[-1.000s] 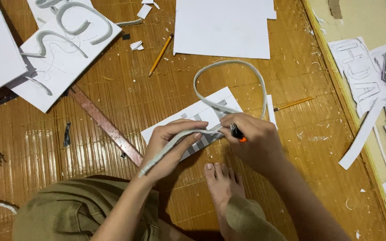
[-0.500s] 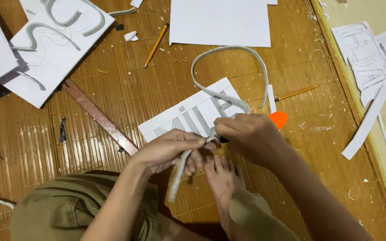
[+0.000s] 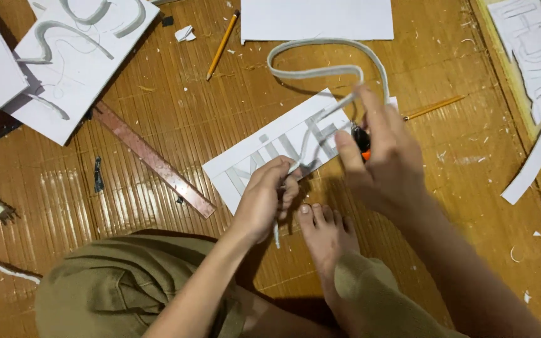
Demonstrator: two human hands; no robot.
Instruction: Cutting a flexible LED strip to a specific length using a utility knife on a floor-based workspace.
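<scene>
A person sits on a wooden floor [image 3: 158,81]. The left hand [image 3: 264,200] pinches one end of a long grey foam strip [image 3: 327,69] over a white lettered sheet [image 3: 270,156]. The right hand [image 3: 383,159], just beside that sheet, grips an orange-and-black cutter [image 3: 362,141]. A metal ruler [image 3: 151,156] lies left of the sheet.

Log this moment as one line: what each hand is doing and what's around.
left hand: pinching foam strip | right hand: gripping orange-black cutter | under: lettered sheet | nearby: metal ruler, pencil
</scene>
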